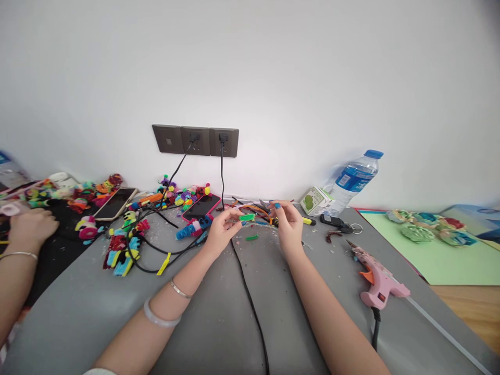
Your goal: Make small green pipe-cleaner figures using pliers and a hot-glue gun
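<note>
My left hand pinches a short, fuzzy green pipe cleaner piece between thumb and fingers, above the grey table. A second green piece lies on the tabletop just below it. To the right, my right hand is closed, thumb against fingers, close to a thin grey metallic tip. Whether that tip is in its grasp I cannot tell. Behind both hands lie orange and dark pipe cleaners. A blue fuzzy figure rests left of my left hand.
A pink glue gun lies at right, near keys, a water bottle and a small carton. Black cables cross the table. Fuzzy figures and phones lie left. Another person's hand is far left.
</note>
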Tool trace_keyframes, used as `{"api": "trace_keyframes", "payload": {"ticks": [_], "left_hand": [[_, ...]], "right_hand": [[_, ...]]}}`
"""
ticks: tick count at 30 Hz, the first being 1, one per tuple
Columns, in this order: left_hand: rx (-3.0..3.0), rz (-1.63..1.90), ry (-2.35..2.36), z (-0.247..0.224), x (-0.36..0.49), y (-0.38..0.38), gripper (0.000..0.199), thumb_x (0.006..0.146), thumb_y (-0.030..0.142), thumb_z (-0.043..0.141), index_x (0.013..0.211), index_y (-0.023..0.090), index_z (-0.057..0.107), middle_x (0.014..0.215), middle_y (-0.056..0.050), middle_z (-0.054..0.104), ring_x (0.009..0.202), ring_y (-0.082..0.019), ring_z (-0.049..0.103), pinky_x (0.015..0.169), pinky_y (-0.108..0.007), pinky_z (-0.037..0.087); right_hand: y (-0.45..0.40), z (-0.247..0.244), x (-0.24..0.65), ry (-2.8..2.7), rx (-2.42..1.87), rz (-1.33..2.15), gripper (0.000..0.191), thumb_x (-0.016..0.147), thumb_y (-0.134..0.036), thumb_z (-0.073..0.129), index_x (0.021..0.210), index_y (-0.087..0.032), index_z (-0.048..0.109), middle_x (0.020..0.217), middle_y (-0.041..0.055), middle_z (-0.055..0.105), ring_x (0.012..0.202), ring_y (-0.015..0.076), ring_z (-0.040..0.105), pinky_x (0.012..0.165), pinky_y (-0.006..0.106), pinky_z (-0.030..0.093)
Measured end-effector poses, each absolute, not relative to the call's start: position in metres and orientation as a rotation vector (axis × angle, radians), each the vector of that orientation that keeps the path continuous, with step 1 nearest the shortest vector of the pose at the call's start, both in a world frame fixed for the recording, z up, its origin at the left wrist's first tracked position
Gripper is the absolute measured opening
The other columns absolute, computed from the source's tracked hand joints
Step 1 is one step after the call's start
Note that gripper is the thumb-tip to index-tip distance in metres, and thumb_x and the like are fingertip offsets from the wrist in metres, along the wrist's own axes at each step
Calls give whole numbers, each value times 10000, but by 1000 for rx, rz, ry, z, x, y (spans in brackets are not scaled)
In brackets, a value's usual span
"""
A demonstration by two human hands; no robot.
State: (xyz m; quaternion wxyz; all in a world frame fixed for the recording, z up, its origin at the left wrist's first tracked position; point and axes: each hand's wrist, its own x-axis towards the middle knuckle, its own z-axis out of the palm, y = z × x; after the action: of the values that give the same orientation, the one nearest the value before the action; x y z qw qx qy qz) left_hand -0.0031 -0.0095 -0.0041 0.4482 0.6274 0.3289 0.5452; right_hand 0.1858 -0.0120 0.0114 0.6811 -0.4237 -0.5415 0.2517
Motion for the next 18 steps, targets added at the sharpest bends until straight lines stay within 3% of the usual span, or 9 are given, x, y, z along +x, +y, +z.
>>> {"api": "trace_keyframes", "payload": {"ticks": [5,18], "left_hand": [[1543,1353,810,-5,-3,-9,242,787,333,706,948,162,648,954,-76,665,896,-174,636,748,-267,537],[1520,1331,798,-3,-3,-10,244,783,317,709,955,157,644,958,-74,662,896,-172,634,757,-265,537]], "right_hand": [[-9,8,185,-1215,-937,563,161,847,-366,653,906,-229,714,888,65,690,804,206,625,708,350,500],[-9,6,181,-1260,-865,694,146,785,-347,704,822,-220,641,832,35,633,784,172,580,698,307,491]]}}
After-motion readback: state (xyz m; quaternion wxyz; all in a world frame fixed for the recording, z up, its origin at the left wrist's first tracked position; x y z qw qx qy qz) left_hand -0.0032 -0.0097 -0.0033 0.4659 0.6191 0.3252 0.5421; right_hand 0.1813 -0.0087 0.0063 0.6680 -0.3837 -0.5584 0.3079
